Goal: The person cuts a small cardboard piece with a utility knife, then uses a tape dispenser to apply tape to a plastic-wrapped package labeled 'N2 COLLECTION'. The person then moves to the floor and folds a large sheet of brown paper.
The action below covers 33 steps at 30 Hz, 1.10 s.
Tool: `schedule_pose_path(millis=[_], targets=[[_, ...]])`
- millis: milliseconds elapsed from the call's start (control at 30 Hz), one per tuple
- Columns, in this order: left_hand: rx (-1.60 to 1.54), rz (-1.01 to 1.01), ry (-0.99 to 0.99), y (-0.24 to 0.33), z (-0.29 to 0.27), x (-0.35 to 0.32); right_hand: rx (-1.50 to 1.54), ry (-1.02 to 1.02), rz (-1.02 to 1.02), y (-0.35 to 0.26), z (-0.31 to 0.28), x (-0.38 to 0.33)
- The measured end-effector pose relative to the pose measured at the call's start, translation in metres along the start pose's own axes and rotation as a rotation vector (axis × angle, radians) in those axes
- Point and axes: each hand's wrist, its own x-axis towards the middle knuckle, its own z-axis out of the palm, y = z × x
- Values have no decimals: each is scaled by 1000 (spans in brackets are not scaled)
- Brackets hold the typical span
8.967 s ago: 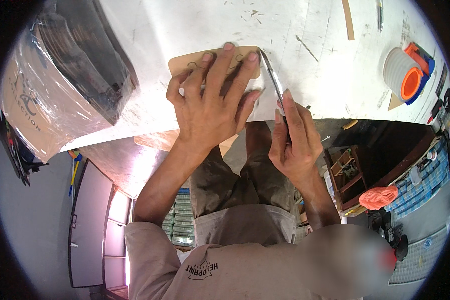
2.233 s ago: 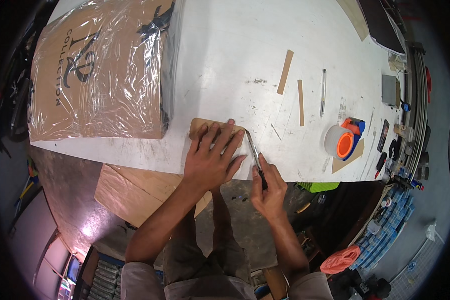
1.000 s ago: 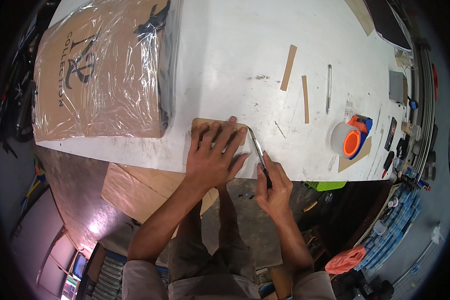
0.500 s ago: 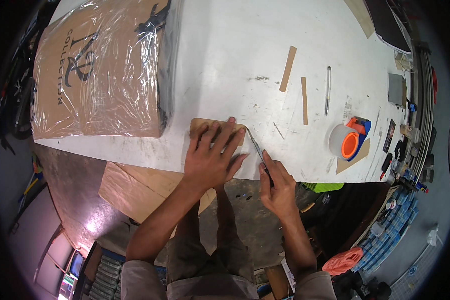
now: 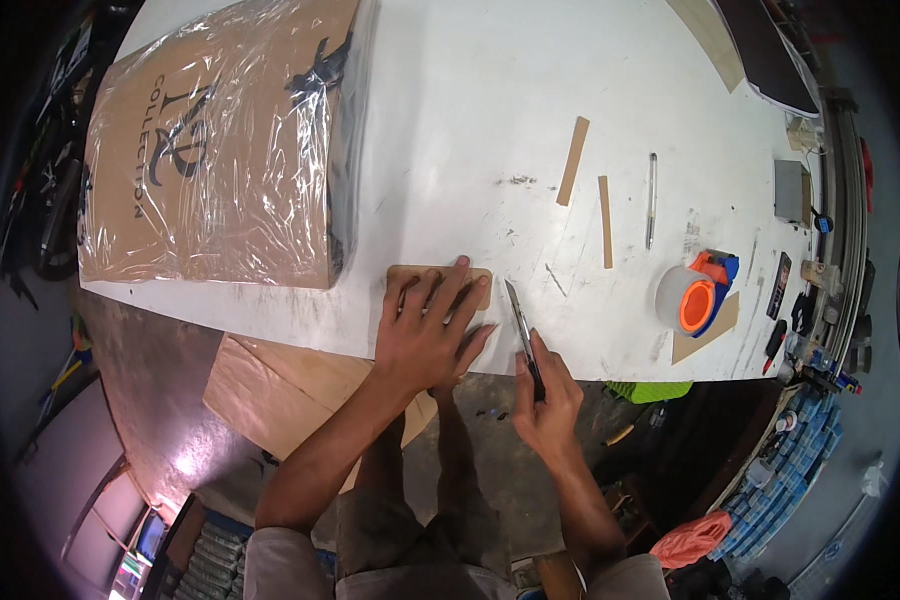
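Note:
My left hand (image 5: 428, 335) lies flat, fingers spread, on a small rounded brown cardboard piece (image 5: 475, 282) at the near edge of the white table (image 5: 450, 130). My right hand (image 5: 548, 395) grips a utility knife (image 5: 522, 330). Its blade points away from me and sits just to the right of the cardboard piece, apart from its edge by a small gap.
A large plastic-wrapped cardboard box (image 5: 215, 150) fills the table's left. Two thin cardboard strips (image 5: 573, 160) (image 5: 604, 208), a pen (image 5: 650, 200), and a tape dispenser (image 5: 695, 295) on a cardboard scrap lie to the right. Cardboard sheets (image 5: 280, 385) rest below the table edge.
The knife has drawn slightly to the right, away from the cardboard piece's edge. My left hand stays pressed on the piece.

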Motion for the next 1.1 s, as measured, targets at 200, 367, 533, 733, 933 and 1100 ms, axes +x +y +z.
schedule_pose_path(millis=[200,367,533,733,933,1100], targets=[[-6,-10,4,0,1,-1,10,22,20,-3,13,6],[5,-13,-17,-1,-1,0,-11,11,21,-7,13,9],[9,-12,-21,-1,0,-1,-1,7,23,-10,13,9],[17,-7,-17,-1,-1,0,-13,-15,20,-10,11,11],[7,-12,-19,0,-1,-1,-61,-29,26,-12,10,2],[0,-1,-12,-1,-3,-1,-12,-7,13,-6,-5,-16]])
